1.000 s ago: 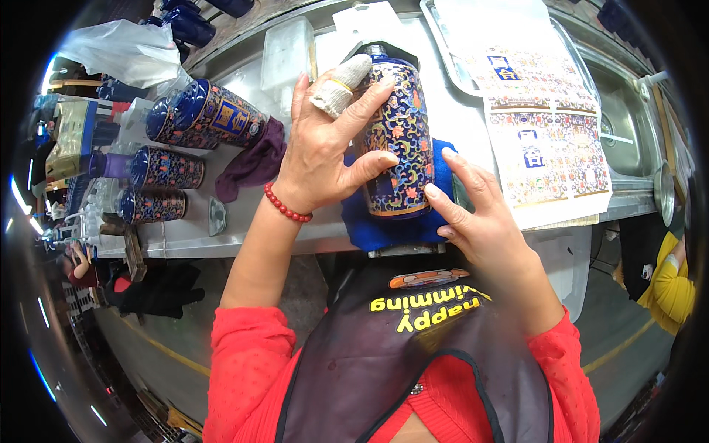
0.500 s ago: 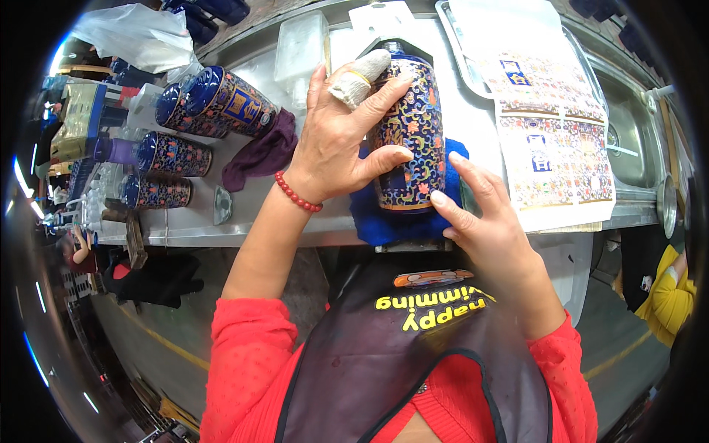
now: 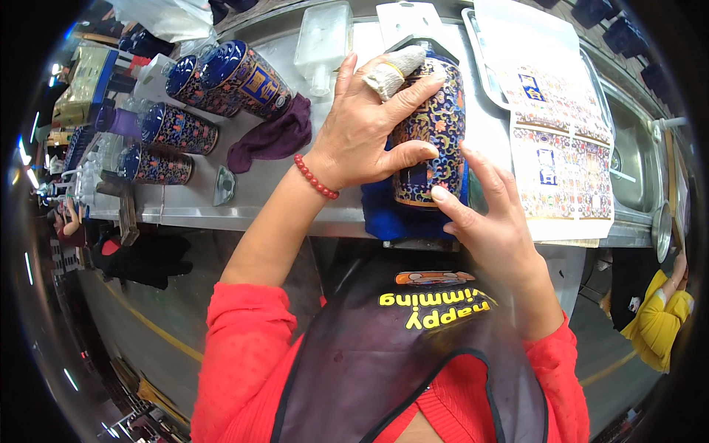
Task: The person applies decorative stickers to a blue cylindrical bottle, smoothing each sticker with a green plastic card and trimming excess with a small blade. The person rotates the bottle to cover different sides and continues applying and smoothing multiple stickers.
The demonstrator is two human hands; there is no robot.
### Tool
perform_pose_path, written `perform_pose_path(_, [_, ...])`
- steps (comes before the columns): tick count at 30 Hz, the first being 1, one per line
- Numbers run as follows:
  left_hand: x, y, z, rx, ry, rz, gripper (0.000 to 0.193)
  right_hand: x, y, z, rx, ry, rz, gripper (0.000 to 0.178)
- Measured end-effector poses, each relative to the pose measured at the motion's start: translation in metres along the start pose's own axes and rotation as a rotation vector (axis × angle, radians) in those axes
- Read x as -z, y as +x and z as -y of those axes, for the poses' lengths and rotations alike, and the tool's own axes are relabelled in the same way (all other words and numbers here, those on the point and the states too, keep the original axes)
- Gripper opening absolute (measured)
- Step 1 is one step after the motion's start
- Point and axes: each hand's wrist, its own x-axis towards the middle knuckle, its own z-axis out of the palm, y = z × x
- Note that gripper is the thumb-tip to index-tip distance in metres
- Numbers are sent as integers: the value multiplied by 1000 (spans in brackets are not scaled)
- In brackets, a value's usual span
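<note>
A dark blue bottle (image 3: 445,118) wrapped in a colourful floral pattern lies on a blue cloth (image 3: 385,220) at the front of the metal worktop. Over its left side comes my left hand (image 3: 354,140), holding it with thumb and forefinger pressed on the patterned surface. A whitish cloth finger cover (image 3: 395,71) sits on one of that hand's fingers, near the bottle's shoulder. My right hand (image 3: 493,218) grips the lower right of the bottle, thumb at the base edge and fingers along the side. The bottle's underside is hidden.
Printed floral label sheets (image 3: 561,184) lie to the right, partly over a metal tray (image 3: 480,66). Several patterned bottles (image 3: 247,85) stand at left beside a purple cloth (image 3: 273,139). A clear bottle (image 3: 323,44) lies behind. A sink (image 3: 635,162) is far right.
The whole view has shifted, so worktop things appear a little farther right. Both hands stay on the bottle in nearly the same hold.
</note>
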Motion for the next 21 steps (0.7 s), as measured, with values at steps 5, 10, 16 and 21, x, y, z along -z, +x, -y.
perform_pose_path(5, [-5,-1,0,28,-13,-17,75,0,5,4,30,-89,11,60])
perform_pose_path(10, [-7,-2,0,17,-23,-48,73,2,9,9,37,-72,20,55])
perform_pose_path(16, [-7,-3,0,18,-3,-67,72,-4,10,11,69,-178,17,53])
perform_pose_path(21, [5,-5,-17,60,-79,-61,82,2,-6,-2,31,-15,-78,52])
